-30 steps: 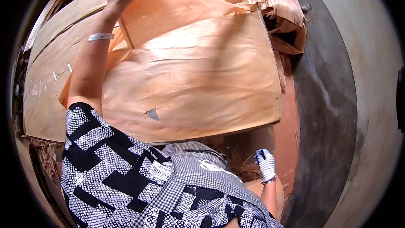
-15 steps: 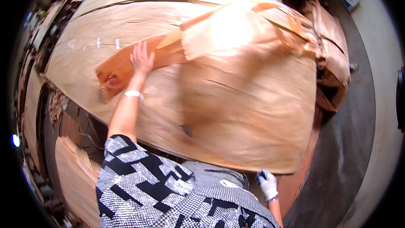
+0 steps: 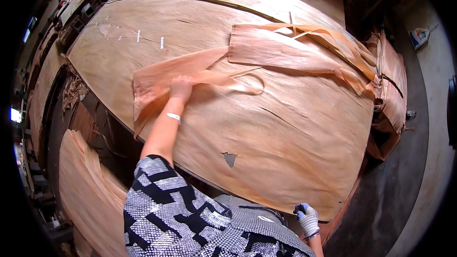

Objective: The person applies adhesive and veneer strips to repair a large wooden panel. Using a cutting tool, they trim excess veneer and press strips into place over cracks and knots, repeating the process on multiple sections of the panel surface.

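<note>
My bare left hand (image 3: 181, 87), a white band at its wrist, is closed on the near edge of a reddish strip of wood veneer (image 3: 154, 78). A narrow curled end of the strip (image 3: 247, 85) trails to the right. Beneath lies a large tan veneer sheet (image 3: 295, 128) with a small torn dark hole (image 3: 229, 159). My right hand (image 3: 308, 219), in a white glove with bluish fingertips, is low at the sheet's near right edge. Its fingers are curled, and what they hold, if anything, is hidden.
A second veneer piece (image 3: 266, 47) with thin curling strips lies farther right on the sheet. Bundled veneer (image 3: 392, 76) stands beyond the right edge. More veneer sheets (image 3: 85, 176) are stacked at lower left. A dark gap (image 3: 209, 1) crosses the far side.
My left hand has gone from lying spread on the strip to gripping its edge. The right-hand veneer piece, lifted and blurred before, now lies flatter. My right hand stays near the sheet's edge.
</note>
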Available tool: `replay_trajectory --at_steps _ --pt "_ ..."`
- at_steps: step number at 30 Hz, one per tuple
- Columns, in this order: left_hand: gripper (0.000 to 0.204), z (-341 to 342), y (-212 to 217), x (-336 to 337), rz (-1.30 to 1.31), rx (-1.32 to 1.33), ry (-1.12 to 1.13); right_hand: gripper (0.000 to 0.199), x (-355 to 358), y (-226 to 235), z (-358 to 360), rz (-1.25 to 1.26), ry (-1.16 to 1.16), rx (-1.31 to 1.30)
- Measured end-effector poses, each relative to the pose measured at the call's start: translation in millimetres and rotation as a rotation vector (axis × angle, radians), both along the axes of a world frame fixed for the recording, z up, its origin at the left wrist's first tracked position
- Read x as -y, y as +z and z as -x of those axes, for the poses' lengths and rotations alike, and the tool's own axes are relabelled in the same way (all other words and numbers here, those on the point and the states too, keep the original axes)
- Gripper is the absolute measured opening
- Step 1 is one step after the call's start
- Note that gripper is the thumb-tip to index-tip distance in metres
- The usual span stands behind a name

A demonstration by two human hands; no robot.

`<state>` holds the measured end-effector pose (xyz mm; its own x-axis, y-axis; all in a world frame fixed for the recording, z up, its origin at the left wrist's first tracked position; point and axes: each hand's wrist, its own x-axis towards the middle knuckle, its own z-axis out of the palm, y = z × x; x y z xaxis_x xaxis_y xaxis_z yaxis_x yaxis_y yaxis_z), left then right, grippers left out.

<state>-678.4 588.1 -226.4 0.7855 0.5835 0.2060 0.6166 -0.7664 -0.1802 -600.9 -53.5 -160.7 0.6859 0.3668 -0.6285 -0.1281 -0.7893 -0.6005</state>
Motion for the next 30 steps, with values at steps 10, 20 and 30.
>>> replay_trajectory --at_steps 10,20,30 --pt "0.006 106 124 163 0.341 0.055 -0.272 0.014 -45 14 -19 -0.075 0.299 0.105" --pt "0.02 12 70 264 1.319 0.582 0.195 0.032 -164 54 -41 -0.436 0.276 -0.33" --pt "0.044 43 35 221 0.528 0.794 0.381 0.056 -126 -14 -2 -0.35 0.068 -0.392"
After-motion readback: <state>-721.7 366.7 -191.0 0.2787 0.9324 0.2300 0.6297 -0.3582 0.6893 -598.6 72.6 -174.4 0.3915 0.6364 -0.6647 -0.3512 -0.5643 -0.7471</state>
